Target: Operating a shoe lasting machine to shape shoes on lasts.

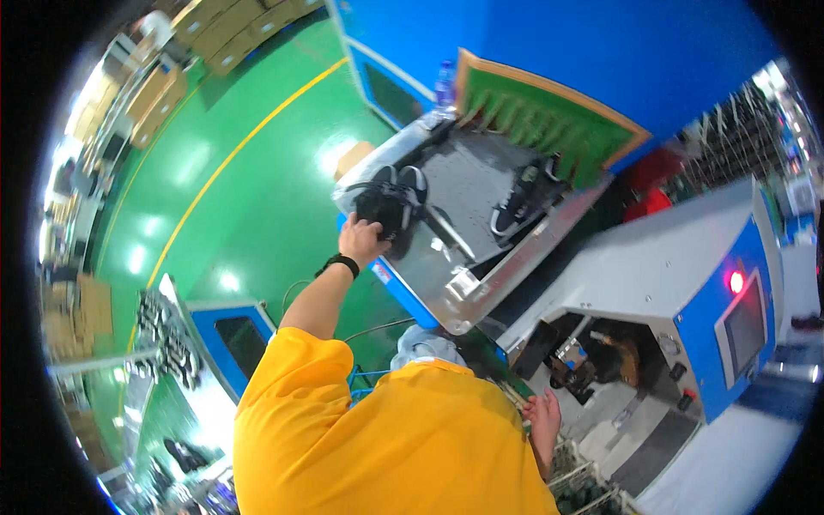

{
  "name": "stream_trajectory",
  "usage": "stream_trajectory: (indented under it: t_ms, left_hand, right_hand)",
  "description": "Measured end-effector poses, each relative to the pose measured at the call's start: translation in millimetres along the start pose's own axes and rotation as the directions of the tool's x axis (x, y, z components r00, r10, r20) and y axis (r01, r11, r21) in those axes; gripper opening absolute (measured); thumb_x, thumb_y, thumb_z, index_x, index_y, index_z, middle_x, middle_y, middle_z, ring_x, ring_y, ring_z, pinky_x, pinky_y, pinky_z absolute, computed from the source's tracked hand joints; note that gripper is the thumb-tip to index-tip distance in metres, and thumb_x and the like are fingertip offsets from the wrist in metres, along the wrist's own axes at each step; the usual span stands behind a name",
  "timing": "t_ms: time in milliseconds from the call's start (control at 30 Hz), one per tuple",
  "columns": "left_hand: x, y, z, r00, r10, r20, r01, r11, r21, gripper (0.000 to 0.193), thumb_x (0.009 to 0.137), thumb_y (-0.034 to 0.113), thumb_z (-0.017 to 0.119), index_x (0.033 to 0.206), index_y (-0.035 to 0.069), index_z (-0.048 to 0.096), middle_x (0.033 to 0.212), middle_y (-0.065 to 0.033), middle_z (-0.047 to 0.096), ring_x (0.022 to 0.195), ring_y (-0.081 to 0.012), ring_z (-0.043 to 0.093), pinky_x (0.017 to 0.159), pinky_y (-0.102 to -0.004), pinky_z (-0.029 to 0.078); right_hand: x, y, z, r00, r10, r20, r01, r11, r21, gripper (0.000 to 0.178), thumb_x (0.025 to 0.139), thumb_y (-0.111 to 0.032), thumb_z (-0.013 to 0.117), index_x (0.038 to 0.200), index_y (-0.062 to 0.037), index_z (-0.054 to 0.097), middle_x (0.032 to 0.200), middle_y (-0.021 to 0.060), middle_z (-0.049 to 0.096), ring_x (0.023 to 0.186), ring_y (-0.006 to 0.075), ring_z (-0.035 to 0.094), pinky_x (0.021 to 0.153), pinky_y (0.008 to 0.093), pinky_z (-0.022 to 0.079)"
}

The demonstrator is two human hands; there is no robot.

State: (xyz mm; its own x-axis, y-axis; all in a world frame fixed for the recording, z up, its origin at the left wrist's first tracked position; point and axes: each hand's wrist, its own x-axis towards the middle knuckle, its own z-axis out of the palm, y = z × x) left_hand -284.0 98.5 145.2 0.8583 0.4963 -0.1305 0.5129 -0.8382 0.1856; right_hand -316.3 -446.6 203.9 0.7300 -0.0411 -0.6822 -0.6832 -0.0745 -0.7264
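Observation:
My left hand (364,239), with a dark band at the wrist, grips a black shoe (383,209) at the left end of a metal-topped conveyor. Beside that shoe, another black shoe with a white sole (414,185) touches it. Farther right on the same surface lies a black sneaker with pale laces (518,202). Low at my right side, my right hand (542,415) is held with its fingers loosely bent and apart, nothing visible in them. It is nearest the opening of a grey and blue machine (618,283).
A blue machine with green strip curtains (536,120) stands behind the conveyor (429,296). A plastic bottle (445,84) is at its corner. A red light (736,281) glows on the right machine. Shoe racks (167,343) stand left, and cardboard boxes (223,34) line the far floor.

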Motion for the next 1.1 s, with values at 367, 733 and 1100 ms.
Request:
stream_trajectory:
  t_ms: [367,733,1100]
  left_hand:
    - [-328,-115,-46,0.948,-0.314,-0.049,0.301,0.936,-0.184,0.039,0.064,0.041,0.075,0.08,0.005,0.072,0.089,-0.0172,0.066,0.101,-0.0347,0.06,0.089,-0.0434,0.05]
    - [-606,-201,-117,-0.441,-0.62,-0.649,0.893,-0.234,-0.384,0.033,0.088,0.029,0.055,0.106,0.004,0.064,0.108,-0.0218,0.064,0.102,-0.0368,0.06,0.091,-0.0454,0.048]
    - [-263,-25,132,0.734,-0.679,0.022,0.594,0.626,-0.505,0.037,0.082,0.019,0.063,0.114,0.001,0.063,0.119,-0.02,0.062,0.112,-0.0353,0.059,0.098,-0.0433,0.046]
  right_hand:
    - [28,-40,23,0.87,-0.075,0.487,0.463,0.464,-0.755,0.052,0.087,-0.019,0.066,0.133,0.0012,0.053,0.098,0.0133,0.068,0.087,0.0209,0.066,0.081,0.0338,0.052]
    - [37,-28,35,0.688,0.033,0.725,0.704,0.213,-0.678,0.046,0.086,-0.019,0.065,0.126,0.0026,0.057,0.099,0.0176,0.068,0.09,0.0305,0.067,0.082,0.0397,0.052]
    - [-9,-188,71,0.038,-0.967,0.25,0.796,-0.122,-0.593,0.026,0.092,-0.004,0.057,0.116,0.0024,0.062,0.114,0.0184,0.066,0.105,0.0332,0.062,0.095,0.0422,0.046]
